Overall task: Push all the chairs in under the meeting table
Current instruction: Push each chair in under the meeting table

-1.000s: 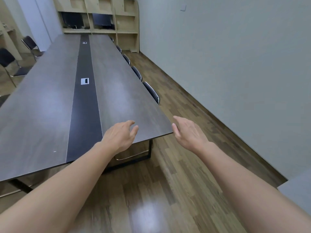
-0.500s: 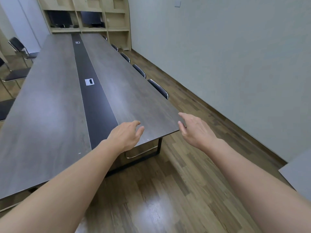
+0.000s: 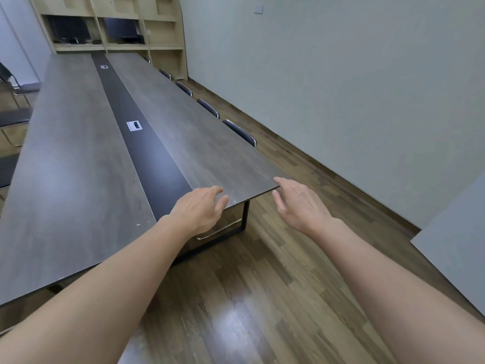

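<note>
Both arms reach forward over the near right corner of the long dark wood-grain worktop [image 3: 78, 179]. The left hand [image 3: 202, 208] hovers above the worktop's near edge, just right of the black centre strip [image 3: 147, 153], with fingers loosely spread and gently curved, holding nothing. The right hand [image 3: 299, 203] hangs just beyond the corner, over the wooden floor [image 3: 262, 298], palm turned inward and fingers relaxed and apart, also holding nothing; its fingertips are close to the corner, though whether they touch it cannot be told.

Ahead of the right hand, along the worktop's right side, a row of black chair backs [image 3: 239, 132] with chrome trim stands tight against the edge, each one farther from the hands than the last, running toward the shelving unit [image 3: 118, 27] at the far wall. Far to the left of the left hand, across the worktop, several black chairs [image 3: 15, 119] stand clear of the edge, their seats plainly visible. Below the left hand, a black metal leg frame [image 3: 245, 216] supports the worktop, with a chrome tube visible beside it.
</note>
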Motion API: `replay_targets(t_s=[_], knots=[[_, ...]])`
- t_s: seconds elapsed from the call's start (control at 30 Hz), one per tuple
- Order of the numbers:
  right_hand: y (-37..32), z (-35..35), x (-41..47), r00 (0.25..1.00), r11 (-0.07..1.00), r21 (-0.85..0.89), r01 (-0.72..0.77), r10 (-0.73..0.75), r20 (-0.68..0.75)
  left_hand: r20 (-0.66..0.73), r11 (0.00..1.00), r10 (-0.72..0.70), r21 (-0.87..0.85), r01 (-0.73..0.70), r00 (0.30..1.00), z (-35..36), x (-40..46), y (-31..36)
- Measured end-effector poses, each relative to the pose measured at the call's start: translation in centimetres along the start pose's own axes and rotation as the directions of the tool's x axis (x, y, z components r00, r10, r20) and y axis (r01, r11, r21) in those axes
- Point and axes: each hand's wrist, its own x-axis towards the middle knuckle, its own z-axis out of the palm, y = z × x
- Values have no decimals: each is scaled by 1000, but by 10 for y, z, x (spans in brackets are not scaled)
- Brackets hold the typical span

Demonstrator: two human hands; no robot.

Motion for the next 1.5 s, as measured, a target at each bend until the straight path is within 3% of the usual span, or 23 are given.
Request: replay_targets(t_s=[0.57,0.83,1.2,1.5], knots=[[-123,17,-102,999,999,20,-46,47,-21,9,995,95,10,-96,995,-42,-124,-58],[-209,34,-94,996,997,16,-73,74,-41,-36,986,165,-1,-165,986,-73,-152,-126],[-336,77,-67,984,986,39,-163,165,-73,34,965,234,113,-236,972,-114,-152,-255],[-407,93,-78,977,980,45,-193,197,-87,49,939,310,137,-314,949,-135,-168,-304]])
